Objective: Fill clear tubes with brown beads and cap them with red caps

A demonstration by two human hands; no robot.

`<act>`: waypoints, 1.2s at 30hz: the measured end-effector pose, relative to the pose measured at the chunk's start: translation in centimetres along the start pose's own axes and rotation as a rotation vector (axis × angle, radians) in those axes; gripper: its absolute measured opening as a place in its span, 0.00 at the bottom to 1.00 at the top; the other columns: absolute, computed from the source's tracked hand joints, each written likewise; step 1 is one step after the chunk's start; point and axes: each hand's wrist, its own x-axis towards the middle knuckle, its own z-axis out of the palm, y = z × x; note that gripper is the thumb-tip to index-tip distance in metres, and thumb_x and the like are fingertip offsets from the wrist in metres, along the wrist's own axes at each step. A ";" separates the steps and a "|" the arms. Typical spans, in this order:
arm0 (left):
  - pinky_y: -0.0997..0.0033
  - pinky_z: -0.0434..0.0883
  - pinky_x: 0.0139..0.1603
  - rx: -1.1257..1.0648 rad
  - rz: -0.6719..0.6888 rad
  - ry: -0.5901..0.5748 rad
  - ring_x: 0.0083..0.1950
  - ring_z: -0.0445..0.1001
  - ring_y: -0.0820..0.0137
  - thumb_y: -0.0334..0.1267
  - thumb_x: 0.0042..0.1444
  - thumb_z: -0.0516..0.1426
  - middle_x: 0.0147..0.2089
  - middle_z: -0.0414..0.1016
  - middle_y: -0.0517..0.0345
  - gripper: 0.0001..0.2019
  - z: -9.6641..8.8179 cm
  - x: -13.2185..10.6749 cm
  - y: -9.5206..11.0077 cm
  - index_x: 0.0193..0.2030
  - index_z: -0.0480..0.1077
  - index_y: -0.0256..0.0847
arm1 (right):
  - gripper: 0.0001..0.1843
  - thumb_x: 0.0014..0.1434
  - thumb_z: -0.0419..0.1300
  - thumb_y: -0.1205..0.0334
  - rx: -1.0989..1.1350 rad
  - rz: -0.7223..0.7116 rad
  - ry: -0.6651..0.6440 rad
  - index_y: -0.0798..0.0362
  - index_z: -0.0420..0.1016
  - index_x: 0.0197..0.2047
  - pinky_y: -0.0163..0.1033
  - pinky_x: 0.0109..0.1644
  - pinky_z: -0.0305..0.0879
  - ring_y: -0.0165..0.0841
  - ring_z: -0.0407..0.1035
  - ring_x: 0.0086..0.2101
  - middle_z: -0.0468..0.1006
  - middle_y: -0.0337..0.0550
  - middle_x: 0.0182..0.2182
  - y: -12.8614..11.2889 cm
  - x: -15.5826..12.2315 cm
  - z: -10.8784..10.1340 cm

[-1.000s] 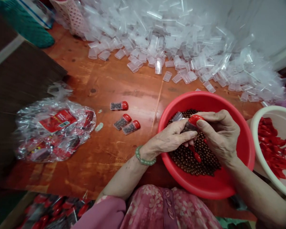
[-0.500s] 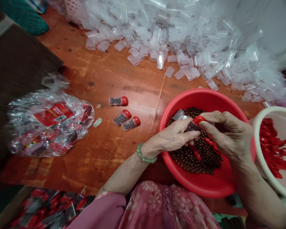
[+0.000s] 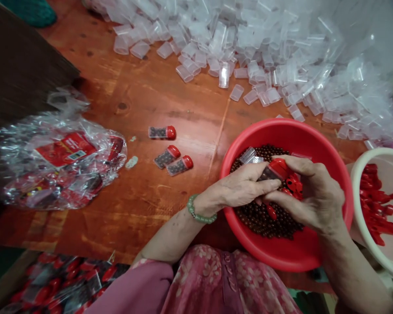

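Note:
Over a red basin [image 3: 317, 257] of small dark brown beads [image 3: 265, 220], my left hand [image 3: 239, 189] pinches a small clear vial filled with beads [image 3: 267, 174]. My right hand [image 3: 309, 196] is closed on the vial's red cap [image 3: 279, 165] and has several more red caps [image 3: 294, 185] tucked in its palm. A loose red cap [image 3: 271, 212] lies on the beads, and empty clear vials [image 3: 250, 155] rest at the basin's far side. Three filled, capped vials [image 3: 170, 150] lie on the wooden table to the left.
A large heap of empty clear vials [image 3: 265, 48] covers the far table. A white bowl [image 3: 355, 183] of red caps [image 3: 378, 209] stands at right. A clear plastic bag [image 3: 59, 161] of red packets lies at left. More packed vials [image 3: 68, 279] sit below the table edge.
My right hand has turned and closed further over the red cap on the vial. The view has shifted slightly, so the table contents sit a little higher.

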 end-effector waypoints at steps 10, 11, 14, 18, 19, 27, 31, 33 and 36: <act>0.68 0.69 0.39 -0.270 -0.002 0.001 0.34 0.71 0.72 0.58 0.56 0.65 0.31 0.72 0.57 0.23 0.2 0.2 -0.1 0.31 0.68 0.37 | 0.47 0.55 0.71 0.52 -0.428 -0.292 0.001 0.47 0.54 0.72 0.65 0.55 0.70 0.60 0.74 0.53 0.75 0.60 0.58 -0.9 0.8 1.0; 0.68 0.69 0.39 -0.270 -0.007 0.005 0.34 0.70 0.72 0.57 0.56 0.65 0.31 0.72 0.57 0.23 0.2 0.2 -0.2 0.31 0.68 0.38 | 0.47 0.55 0.71 0.50 -0.449 -0.278 -0.008 0.46 0.54 0.72 0.65 0.55 0.70 0.60 0.73 0.54 0.75 0.60 0.59 -0.9 0.7 1.0; 0.69 0.68 0.39 -0.222 -0.015 0.031 0.34 0.68 0.72 0.56 0.53 0.68 0.32 0.71 0.59 0.23 0.2 0.4 -0.4 0.33 0.68 0.38 | 0.44 0.57 0.69 0.48 -0.472 -0.253 0.001 0.45 0.56 0.71 0.63 0.56 0.69 0.58 0.74 0.53 0.76 0.59 0.58 -0.8 0.7 1.1; 0.67 0.69 0.40 -0.144 0.012 0.043 0.36 0.66 0.70 0.58 0.53 0.66 0.33 0.69 0.59 0.23 0.3 0.7 -0.7 0.32 0.66 0.39 | 0.42 0.58 0.67 0.46 -0.516 -0.299 -0.004 0.49 0.61 0.70 0.59 0.52 0.71 0.56 0.76 0.48 0.78 0.60 0.54 -0.5 1.0 1.1; 0.66 0.69 0.43 -0.120 0.024 0.047 0.37 0.67 0.69 0.58 0.54 0.65 0.33 0.69 0.59 0.23 0.3 0.7 -0.7 0.32 0.66 0.39 | 0.42 0.58 0.66 0.46 -0.557 -0.341 0.007 0.52 0.61 0.70 0.57 0.50 0.72 0.55 0.76 0.47 0.79 0.61 0.52 -0.5 1.2 1.2; 0.59 0.70 0.56 -0.038 0.017 0.028 0.44 0.70 0.65 0.52 0.60 0.61 0.38 0.71 0.57 0.17 0.4 0.5 -0.8 0.37 0.67 0.39 | 0.34 0.63 0.61 0.52 -0.814 -0.609 0.143 0.64 0.62 0.65 0.47 0.41 0.73 0.44 0.77 0.39 0.82 0.59 0.41 -0.5 2.0 1.6; 0.63 0.71 0.52 -0.085 -0.011 0.044 0.42 0.70 0.68 0.50 0.58 0.64 0.38 0.72 0.58 0.17 0.5 0.5 -0.6 0.37 0.68 0.37 | 0.39 0.62 0.63 0.49 -0.797 -0.612 0.119 0.65 0.62 0.67 0.46 0.42 0.73 0.44 0.77 0.39 0.82 0.59 0.41 -0.4 1.8 1.2; 0.66 0.70 0.50 -0.133 -0.023 0.017 0.40 0.69 0.70 0.47 0.58 0.64 0.36 0.71 0.59 0.16 0.7 0.7 -0.8 0.35 0.68 0.37 | 0.42 0.61 0.64 0.46 -0.798 -0.630 0.112 0.65 0.62 0.69 0.46 0.40 0.74 0.46 0.77 0.38 0.82 0.59 0.41 -0.2 1.6 0.9; 0.68 0.71 0.50 -0.223 -0.034 -0.031 0.37 0.68 0.74 0.43 0.60 0.63 0.33 0.70 0.61 0.14 0.8 1.1 -1.4 0.32 0.69 0.36 | 0.47 0.59 0.65 0.43 -0.825 -0.614 0.102 0.67 0.61 0.71 0.49 0.36 0.73 0.51 0.78 0.36 0.82 0.62 0.40 0.2 1.3 0.8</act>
